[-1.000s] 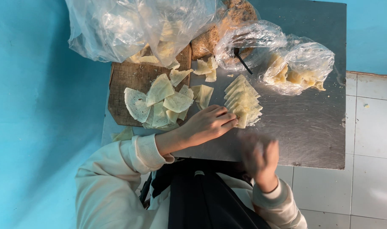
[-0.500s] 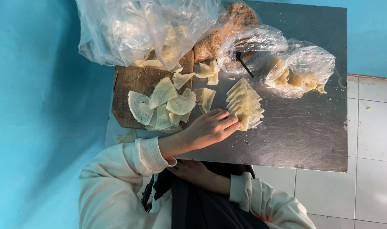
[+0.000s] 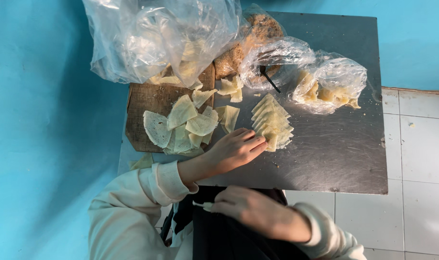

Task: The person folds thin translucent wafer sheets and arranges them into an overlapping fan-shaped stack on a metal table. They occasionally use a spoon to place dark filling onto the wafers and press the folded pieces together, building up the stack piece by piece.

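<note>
My left hand [image 3: 235,150] lies flat on the steel table [image 3: 335,154], holding nothing. Its fingertips touch a fanned stack of pale yellow triangular dough sheets [image 3: 272,123]. My right hand [image 3: 246,208] is below the table edge, in front of my dark clothing. Its fingers pinch a small white object [image 3: 202,205] that I cannot identify. Loose dough sheets [image 3: 183,125] lie piled on a wooden cutting board [image 3: 142,98] to the left of my left hand.
A large crumpled clear plastic bag [image 3: 152,38] covers the back of the board. Two smaller clear bags [image 3: 332,84] with yellow pieces sit at the back right, next to a brown crumbly lump [image 3: 258,33]. A blue wall is on the left and white floor tiles [image 3: 417,144] on the right.
My right hand has dropped from the table's front edge to my lap and moved left, now pinching a small white object. My left hand has stayed by the stack.
</note>
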A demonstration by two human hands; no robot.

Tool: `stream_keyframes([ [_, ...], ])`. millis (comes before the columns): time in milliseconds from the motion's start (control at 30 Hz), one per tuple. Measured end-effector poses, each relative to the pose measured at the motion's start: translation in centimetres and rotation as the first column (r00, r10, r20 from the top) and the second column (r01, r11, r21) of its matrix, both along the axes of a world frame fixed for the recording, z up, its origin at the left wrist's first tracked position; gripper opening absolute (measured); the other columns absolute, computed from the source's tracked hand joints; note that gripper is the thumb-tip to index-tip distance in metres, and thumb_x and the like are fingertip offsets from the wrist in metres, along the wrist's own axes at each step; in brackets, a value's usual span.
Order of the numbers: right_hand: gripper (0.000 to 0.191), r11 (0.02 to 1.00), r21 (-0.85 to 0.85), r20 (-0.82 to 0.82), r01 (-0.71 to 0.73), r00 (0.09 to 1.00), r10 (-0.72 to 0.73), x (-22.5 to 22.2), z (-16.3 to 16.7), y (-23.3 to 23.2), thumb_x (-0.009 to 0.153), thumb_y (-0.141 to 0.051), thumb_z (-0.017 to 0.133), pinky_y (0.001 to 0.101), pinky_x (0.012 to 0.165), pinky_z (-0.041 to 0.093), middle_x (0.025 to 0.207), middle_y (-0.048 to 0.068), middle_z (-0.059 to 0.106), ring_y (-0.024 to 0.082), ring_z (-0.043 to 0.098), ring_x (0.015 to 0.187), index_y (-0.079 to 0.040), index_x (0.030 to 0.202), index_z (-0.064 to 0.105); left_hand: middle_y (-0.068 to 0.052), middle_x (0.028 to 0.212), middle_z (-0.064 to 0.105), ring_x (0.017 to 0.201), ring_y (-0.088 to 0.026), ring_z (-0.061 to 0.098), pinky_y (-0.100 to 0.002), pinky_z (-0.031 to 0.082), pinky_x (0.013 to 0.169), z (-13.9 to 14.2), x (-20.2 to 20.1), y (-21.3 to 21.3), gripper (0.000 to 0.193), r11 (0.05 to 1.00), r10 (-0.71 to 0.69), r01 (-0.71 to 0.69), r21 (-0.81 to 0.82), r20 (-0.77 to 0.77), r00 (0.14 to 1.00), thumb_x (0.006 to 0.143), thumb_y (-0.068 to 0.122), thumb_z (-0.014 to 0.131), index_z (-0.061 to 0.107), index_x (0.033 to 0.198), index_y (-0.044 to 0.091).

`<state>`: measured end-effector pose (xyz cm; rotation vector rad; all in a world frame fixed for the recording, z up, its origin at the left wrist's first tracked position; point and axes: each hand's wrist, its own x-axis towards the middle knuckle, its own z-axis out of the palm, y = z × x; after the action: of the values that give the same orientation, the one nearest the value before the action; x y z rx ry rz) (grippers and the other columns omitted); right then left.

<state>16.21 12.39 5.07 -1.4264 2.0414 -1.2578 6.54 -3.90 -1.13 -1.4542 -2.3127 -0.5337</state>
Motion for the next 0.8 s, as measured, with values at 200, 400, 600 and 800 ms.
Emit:
stream_keyframes([
  [200, 0.056, 0.893, -0.103, -0.041, 0.438, 0.895, -0.444, -5.5, 5.7, -1.4, 0.081, 0.013, 0.063, 0.0397, 0.098, 0.056, 0.145, 0.015, 0.062, 0.032, 0.067, 0.127, -0.01, 0.132, 0.067, -0.01, 0.122, 0.063, 0.109, -0.024, 0.061, -0.039, 0.049, 0.094, -5.0, 0.0, 0.4, 0.041, 0.997, 0.027, -0.035, 0.071, 0.111, 0.993, 0.086, 0.022, 0.059, 0.064, 0.122, 0.004],
  [400, 0.062, 0.829, -0.222, 0.037, 0.514, 0.854, -0.519, -8.0, 5.4, -2.5, 0.082, 0.021, 0.055, 0.0428, 0.115, 0.052, 0.153, 0.013, 0.058, 0.037, 0.058, 0.142, -0.007, 0.137, 0.064, -0.012, 0.118, 0.063, 0.115, -0.022, 0.064, -0.038, 0.049, 0.092, -6.9, 1.0, 0.7, 0.027, 0.983, 0.172, -0.141, -0.121, 0.313, 0.934, 0.095, 0.011, 0.058, 0.065, 0.12, 0.003],
  [600, 0.057, 0.754, -0.152, -0.057, 0.639, 0.756, -0.652, -6.4, 3.3, 2.9, 0.08, 0.02, 0.056, 0.0334, 0.092, 0.061, 0.136, 0.012, 0.067, 0.028, 0.07, 0.122, -0.008, 0.129, 0.068, -0.005, 0.115, 0.063, 0.111, -0.021, 0.063, -0.035, 0.051, 0.096, -1.8, 0.2, -0.3, 0.027, 0.989, 0.011, 0.007, -0.148, 0.125, 0.992, 0.087, 0.011, 0.068, 0.069, 0.114, 0.005],
  [800, 0.031, 0.549, 0.004, -0.158, 0.836, 0.543, -0.825, -5.2, 1.5, 9.1, 0.092, 0.007, 0.069, 0.0299, 0.075, 0.061, 0.113, 0.01, 0.077, 0.019, 0.077, 0.098, -0.008, 0.119, 0.074, -0.004, 0.122, 0.062, 0.108, -0.02, 0.059, -0.033, 0.051, 0.099, 1.5, -0.1, 0.1, 0.032, 1.0, -0.002, 0.002, -0.02, -0.015, 1.0, 0.085, 0.009, 0.07, 0.069, 0.117, 0.004],
])
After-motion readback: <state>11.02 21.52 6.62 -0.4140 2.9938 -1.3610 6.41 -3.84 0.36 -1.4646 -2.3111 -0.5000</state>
